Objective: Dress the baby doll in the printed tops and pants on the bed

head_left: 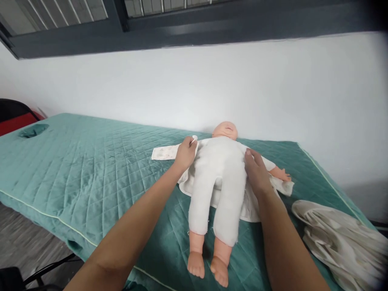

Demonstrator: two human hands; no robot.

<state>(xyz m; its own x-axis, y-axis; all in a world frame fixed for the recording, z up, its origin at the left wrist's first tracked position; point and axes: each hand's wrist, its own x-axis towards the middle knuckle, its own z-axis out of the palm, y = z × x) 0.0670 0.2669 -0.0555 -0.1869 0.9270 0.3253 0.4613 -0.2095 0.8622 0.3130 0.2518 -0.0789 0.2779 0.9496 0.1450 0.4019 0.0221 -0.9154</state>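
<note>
A baby doll (220, 178) with a white cloth body lies on its back on a white garment (165, 152) spread open under it, on a green quilted table (91, 169). My left hand (185, 154) is closed on the garment's edge by the doll's right shoulder, pinching the cloth. At the doll's other side, my right hand (257, 171) rests with fingers stretched flat against the torso and the garment. The doll's bare feet point toward me, its head toward the wall.
A crumpled pale cloth (342, 238) lies on the table at the right front. The table has a face hole (33, 130) at its far left. A white wall runs close behind; a dark chair (15, 115) stands at the left.
</note>
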